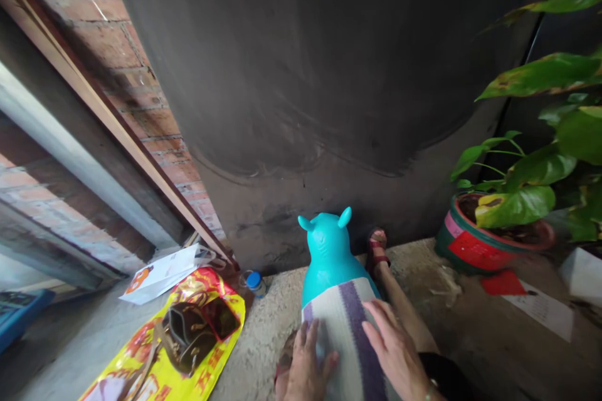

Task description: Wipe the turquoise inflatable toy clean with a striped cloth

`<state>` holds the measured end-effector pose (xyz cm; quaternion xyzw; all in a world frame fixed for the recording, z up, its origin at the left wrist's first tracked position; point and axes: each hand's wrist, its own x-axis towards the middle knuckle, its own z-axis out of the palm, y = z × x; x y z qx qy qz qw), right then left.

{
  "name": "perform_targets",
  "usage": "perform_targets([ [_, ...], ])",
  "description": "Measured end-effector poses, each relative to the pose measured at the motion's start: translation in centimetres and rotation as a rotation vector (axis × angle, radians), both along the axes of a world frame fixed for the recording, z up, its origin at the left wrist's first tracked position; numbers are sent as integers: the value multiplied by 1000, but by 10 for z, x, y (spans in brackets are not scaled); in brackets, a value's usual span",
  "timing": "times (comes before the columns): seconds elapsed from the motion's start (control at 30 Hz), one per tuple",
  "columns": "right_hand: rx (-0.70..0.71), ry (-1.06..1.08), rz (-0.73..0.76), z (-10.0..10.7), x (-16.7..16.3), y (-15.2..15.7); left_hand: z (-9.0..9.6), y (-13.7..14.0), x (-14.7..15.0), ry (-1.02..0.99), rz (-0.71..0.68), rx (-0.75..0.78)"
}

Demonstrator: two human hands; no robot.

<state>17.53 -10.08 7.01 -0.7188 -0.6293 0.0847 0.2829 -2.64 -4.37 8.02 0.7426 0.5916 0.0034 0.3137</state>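
Observation:
A turquoise animal-shaped toy (pixel 328 249) with two small ears stands on the concrete floor, facing the dark board. Over its back lies a striped cloth (pixel 345 319) in white, grey and purple. My left hand (pixel 308 363) rests at the cloth's left edge, its fingers stretched out. On the right side, my right hand (pixel 392 348) lies at the cloth with its fingers spread. Neither hand grips anything. The toy's lower part is hidden by the cloth and my hands.
A dark board (pixel 329 75) rises ahead. A potted plant (pixel 498 244) stands at right, near a sandalled foot (pixel 377 244). At left are a yellow bag (pixel 226 332) bearing a brown handbag (pixel 185 335), a blue-lidded jar (pixel 256 284), a white paper bag (pixel 164 269) and a blue crate (pixel 28 319).

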Motion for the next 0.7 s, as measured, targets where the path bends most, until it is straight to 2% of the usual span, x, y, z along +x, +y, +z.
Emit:
perform_targets([
  [0.1,-82,-124,-93,-27,-21,28,-10,-2,22,170,6,-112],
  [0.2,-231,-203,-126,-41,-27,52,-8,11,37,171,1,-152],
  [0.33,-392,-218,-164,-30,-19,89,4,45,46,112,-6,-168],
  [0.4,-430,-225,-178,-23,-18,97,8,54,45,96,-16,-173],
  [0.5,-426,-247,-232,-27,-27,82,4,46,37,102,-93,-171],
  [0.6,-406,-251,-287,-44,-40,43,-10,22,27,155,-175,-163],
  [0.7,-417,-242,-295,-58,-48,9,-26,1,21,187,-181,-167],
])
